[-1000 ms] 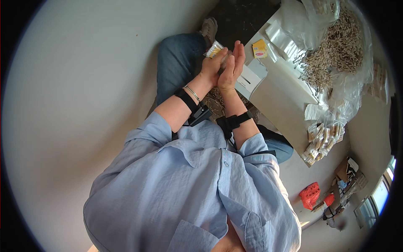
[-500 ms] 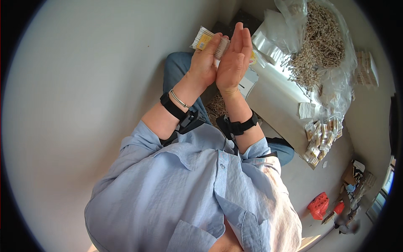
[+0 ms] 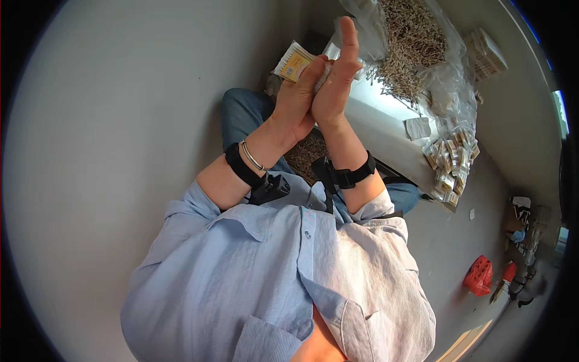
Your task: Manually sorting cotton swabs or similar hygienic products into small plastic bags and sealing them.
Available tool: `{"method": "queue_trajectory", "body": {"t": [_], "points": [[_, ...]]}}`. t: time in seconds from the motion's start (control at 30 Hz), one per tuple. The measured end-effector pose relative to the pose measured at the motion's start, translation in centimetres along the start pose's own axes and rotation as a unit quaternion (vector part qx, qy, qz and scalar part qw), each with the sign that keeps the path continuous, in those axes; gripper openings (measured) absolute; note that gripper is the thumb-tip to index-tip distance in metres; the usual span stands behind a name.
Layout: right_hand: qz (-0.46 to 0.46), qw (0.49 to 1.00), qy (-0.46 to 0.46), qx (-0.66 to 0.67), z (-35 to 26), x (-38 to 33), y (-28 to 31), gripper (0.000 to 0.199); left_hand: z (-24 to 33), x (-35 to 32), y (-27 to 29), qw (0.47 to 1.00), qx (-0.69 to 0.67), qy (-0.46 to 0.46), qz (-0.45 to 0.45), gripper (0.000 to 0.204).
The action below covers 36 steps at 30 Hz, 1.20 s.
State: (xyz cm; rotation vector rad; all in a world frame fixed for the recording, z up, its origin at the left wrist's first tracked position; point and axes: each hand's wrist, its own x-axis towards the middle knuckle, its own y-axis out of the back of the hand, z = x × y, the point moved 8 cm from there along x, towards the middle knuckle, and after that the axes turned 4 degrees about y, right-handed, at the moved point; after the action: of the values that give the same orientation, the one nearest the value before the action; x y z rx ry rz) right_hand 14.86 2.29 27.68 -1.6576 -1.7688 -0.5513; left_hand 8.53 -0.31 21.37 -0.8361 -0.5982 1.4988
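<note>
A flat clear packet of cotton swabs with a yellow label (image 3: 294, 63) is gripped by my left hand (image 3: 297, 96), its thumb lying across the packet's face. My right hand (image 3: 336, 90) stands upright with fingers stretched out, its palm against the packet's right end. The two hands touch near the heels of the palms. Where palm meets packet is partly hidden by my left thumb and fingers.
On the white table (image 3: 377, 111) to the right, a large heap of loose brown-stick swabs (image 3: 416, 45) spills from a clear plastic bag (image 3: 452, 78). Several filled packets (image 3: 452, 160) lie at the table's near corner, beside a white paper piece (image 3: 417, 128). A red bag (image 3: 478, 275) sits on the floor.
My right hand has turned more edge-on, and its palm now presses nearer the packet's end. The packet has tilted a little. My view has shifted, moving the table up and left.
</note>
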Motion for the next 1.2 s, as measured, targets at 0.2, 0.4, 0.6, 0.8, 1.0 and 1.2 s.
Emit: {"method": "queue_trajectory", "body": {"t": [0.2,0.4,0.6,0.8,1.0,1.2], "points": [[-0.027,0.978,-0.058,0.198,-1.0,-1.0,1.9,0.044,0.5,0.2,-0.2,1.000,-0.007,-0.006,-0.027,0.019],[-0.073,0.993,-0.073,0.053,-1.3,-1.2,5.1,0.023,0.1,-0.9,0.5,0.994,-0.064,0.083,0.008,0.017],[-0.196,0.968,0.017,-0.158,-4.5,-0.6,3.7,0.019,-1.0,-1.3,2.0,0.994,-0.023,0.105,-0.020,0.022],[-0.257,0.901,0.199,-0.287,-6.2,-1.3,2.8,0.019,-1.0,-1.4,1.6,0.996,0.001,0.089,-0.024,0.021],[-0.284,0.843,0.298,-0.346,-6.9,-2.8,2.4,0.032,-0.9,-2.1,1.5,0.997,0.001,0.079,-0.014,0.016],[-0.292,0.782,0.385,-0.393,-7.8,-3.6,2.1,0.030,-1.3,-2.1,1.8,0.997,0.007,0.083,-0.009,0.016]]}}
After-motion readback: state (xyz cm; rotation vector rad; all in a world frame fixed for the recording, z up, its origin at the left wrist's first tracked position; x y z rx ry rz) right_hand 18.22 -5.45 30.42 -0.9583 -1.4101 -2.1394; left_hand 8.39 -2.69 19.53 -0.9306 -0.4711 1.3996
